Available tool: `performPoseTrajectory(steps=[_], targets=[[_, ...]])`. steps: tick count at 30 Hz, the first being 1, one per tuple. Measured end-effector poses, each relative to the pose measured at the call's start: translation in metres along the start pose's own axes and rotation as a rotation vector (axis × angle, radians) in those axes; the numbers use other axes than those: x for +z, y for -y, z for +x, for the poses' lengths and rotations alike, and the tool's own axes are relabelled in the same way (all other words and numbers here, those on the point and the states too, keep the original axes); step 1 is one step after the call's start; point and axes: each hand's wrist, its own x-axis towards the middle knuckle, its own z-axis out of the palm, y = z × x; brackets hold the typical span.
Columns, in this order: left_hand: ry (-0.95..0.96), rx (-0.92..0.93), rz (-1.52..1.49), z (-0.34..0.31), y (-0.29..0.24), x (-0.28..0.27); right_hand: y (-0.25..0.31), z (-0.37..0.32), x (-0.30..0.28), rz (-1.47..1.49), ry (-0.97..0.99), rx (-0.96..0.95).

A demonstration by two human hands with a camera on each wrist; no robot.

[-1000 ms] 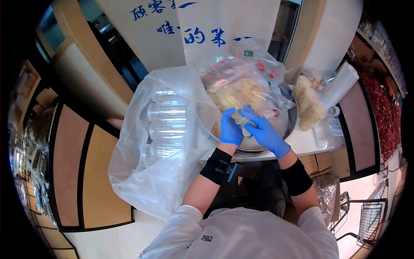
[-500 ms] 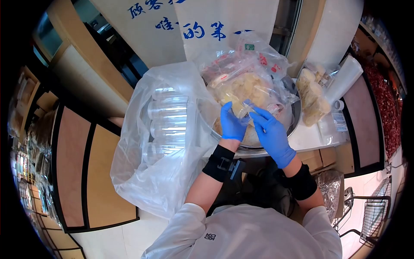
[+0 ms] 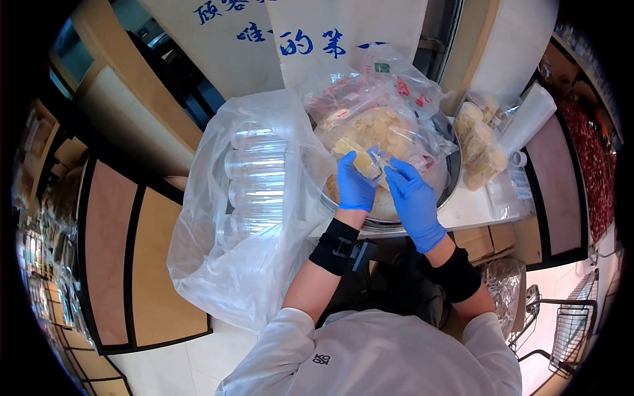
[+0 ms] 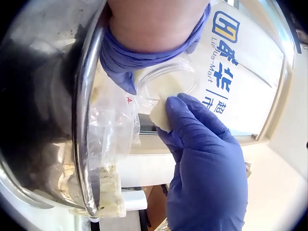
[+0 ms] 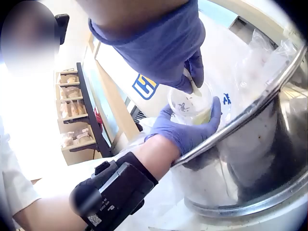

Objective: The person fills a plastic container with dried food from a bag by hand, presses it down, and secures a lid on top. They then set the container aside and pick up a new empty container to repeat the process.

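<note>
My gloved left hand (image 3: 356, 188) grips a clear plastic jar (image 5: 190, 113) over a large metal pot (image 5: 245, 159). Pale yellowish pieces show inside the jar, its open mouth facing my right hand in the left wrist view. Between thumb and fingers, my gloved right hand (image 4: 204, 159) pinches a thin pale slice (image 4: 160, 117) right at the jar's rim. Beyond both hands, a clear bag of similar pale slices (image 3: 382, 125) lies in the pot, under crumpled plastic with red print.
Left of the pot, a big translucent bag (image 3: 198, 257) holds several clear empty jars (image 3: 257, 165). Filled jars (image 3: 477, 140) stand to the right, beside a white plastic roll (image 3: 528, 119). A white panel with blue writing (image 3: 350, 26) rises behind; a wire basket (image 3: 573, 330) is at lower right.
My right hand has drawn back from over the jar toward the right and now pinches a slice at its rim. The left hand keeps its hold, with the jar turned a little.
</note>
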Motion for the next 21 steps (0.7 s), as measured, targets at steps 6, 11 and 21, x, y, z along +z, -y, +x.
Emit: performPoseTrajectory(steps=[6,11,21], targets=[[0.017,-0.023,0.108,0.001,0.005,-0.002,-0.003,0.003,0.009,-0.117,0.036,0.035],[0.042,-0.008,0.120,-0.001,0.006,0.001,-0.006,0.003,0.017,0.095,-0.083,0.033],[0.128,-0.037,0.052,0.001,0.008,-0.004,-0.003,0.002,0.020,0.582,-0.048,0.251]])
